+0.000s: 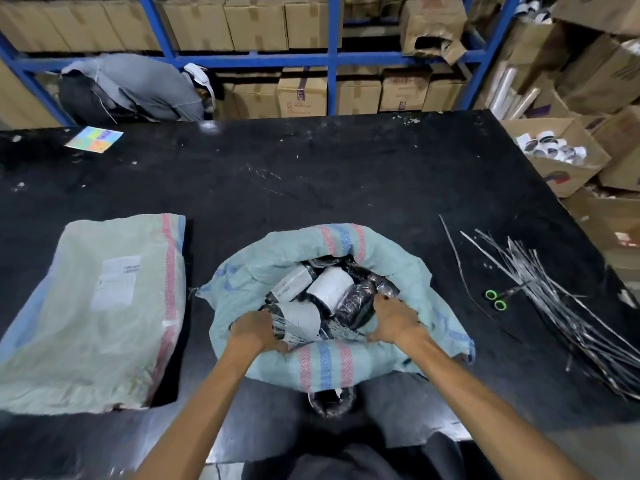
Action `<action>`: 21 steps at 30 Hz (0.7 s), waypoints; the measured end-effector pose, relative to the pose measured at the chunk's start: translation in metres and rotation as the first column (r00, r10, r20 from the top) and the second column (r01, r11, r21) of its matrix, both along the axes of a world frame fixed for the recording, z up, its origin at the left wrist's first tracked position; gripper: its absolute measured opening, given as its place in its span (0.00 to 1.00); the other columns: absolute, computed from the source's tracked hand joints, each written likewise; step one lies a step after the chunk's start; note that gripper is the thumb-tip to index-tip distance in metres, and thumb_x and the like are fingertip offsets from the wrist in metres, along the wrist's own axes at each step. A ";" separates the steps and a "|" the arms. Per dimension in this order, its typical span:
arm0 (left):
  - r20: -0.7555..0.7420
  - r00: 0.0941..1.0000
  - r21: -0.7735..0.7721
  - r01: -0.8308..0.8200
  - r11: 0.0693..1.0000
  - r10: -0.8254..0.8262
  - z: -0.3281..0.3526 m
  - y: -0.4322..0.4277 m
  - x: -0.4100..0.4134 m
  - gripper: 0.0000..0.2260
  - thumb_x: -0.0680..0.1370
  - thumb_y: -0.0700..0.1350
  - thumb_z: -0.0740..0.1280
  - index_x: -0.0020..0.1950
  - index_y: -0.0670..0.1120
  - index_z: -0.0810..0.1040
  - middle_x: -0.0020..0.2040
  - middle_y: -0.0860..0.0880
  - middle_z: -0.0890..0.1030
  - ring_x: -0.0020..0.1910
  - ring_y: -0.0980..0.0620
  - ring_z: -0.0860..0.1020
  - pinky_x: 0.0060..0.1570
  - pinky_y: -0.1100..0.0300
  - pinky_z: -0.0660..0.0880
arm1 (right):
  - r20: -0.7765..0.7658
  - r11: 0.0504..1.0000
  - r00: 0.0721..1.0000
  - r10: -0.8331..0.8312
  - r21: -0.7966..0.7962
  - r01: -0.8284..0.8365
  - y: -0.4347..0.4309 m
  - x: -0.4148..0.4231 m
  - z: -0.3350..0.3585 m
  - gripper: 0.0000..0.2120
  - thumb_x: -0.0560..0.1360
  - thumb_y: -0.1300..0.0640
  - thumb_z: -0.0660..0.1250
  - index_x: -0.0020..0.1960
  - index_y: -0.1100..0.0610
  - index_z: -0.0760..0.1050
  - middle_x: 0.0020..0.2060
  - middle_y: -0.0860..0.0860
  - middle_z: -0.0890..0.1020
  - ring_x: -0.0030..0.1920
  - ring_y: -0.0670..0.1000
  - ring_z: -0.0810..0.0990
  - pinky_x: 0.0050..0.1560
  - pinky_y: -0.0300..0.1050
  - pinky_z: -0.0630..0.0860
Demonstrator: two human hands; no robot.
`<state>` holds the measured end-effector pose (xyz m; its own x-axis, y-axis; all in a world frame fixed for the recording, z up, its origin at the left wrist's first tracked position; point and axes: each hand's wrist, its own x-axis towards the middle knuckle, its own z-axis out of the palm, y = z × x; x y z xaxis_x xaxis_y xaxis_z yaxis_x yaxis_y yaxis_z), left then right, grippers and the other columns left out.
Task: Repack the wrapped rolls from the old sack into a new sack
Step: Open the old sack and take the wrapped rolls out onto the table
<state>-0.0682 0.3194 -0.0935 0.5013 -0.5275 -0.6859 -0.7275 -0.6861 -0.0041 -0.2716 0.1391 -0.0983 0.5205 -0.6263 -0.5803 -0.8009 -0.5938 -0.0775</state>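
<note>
The wrapped rolls (322, 292) are piled inside the open sack (325, 365) at the table's (311, 174) near middle; one is gripped by the left hand (258, 332) with curled fingers, another seemingly clutched by the right hand (394, 322); a flat sack (86, 323) is laid leftward

Blue shelving (332, 60) of cartons (256, 22) behind black table (311, 174).

Both hands dig into the open sack (322, 365) at 6 o'clock. The left hand (258, 329) and the right hand (394, 318) have their fingertips sunk among the wrapped rolls (330, 289), so I can't make out either grip. The deeper rolls are buried. One more roll (332, 403) peeks out from under the sack's near rim. At 9 o'clock, the print on the flat sack's (86, 341) label (117, 285) is too small to read. At 4 o'clock, the strips (554, 306) run off the right edge and cover the blades of the scissors (495, 299).
</note>
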 end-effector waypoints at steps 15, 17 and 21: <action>-0.173 0.894 -0.320 -0.448 0.835 0.413 -0.055 0.016 -0.001 0.29 0.74 0.69 0.64 0.31 0.44 0.68 0.27 0.49 0.74 0.28 0.52 0.72 0.31 0.56 0.68 | 0.355 0.973 0.931 0.086 -0.231 -0.002 0.002 0.012 -0.053 0.34 0.73 0.66 0.70 0.75 0.48 0.63 0.72 0.61 0.60 0.41 0.58 0.80 0.40 0.51 0.82; -0.161 0.886 -0.365 -0.463 0.808 0.435 -0.053 0.009 -0.003 0.29 0.75 0.68 0.64 0.29 0.44 0.66 0.25 0.49 0.71 0.25 0.53 0.69 0.27 0.59 0.65 | 0.369 0.978 0.927 0.063 -0.208 0.016 -0.006 0.021 -0.056 0.33 0.73 0.67 0.69 0.73 0.50 0.62 0.72 0.61 0.60 0.40 0.58 0.80 0.41 0.52 0.82; -0.152 0.872 -0.457 -0.480 0.749 0.465 -0.041 -0.016 -0.002 0.28 0.76 0.66 0.64 0.29 0.44 0.66 0.26 0.49 0.72 0.25 0.54 0.69 0.24 0.60 0.62 | 0.391 0.977 0.920 0.031 -0.208 0.056 -0.031 0.042 -0.053 0.34 0.72 0.69 0.69 0.72 0.51 0.62 0.72 0.61 0.59 0.44 0.59 0.81 0.45 0.53 0.82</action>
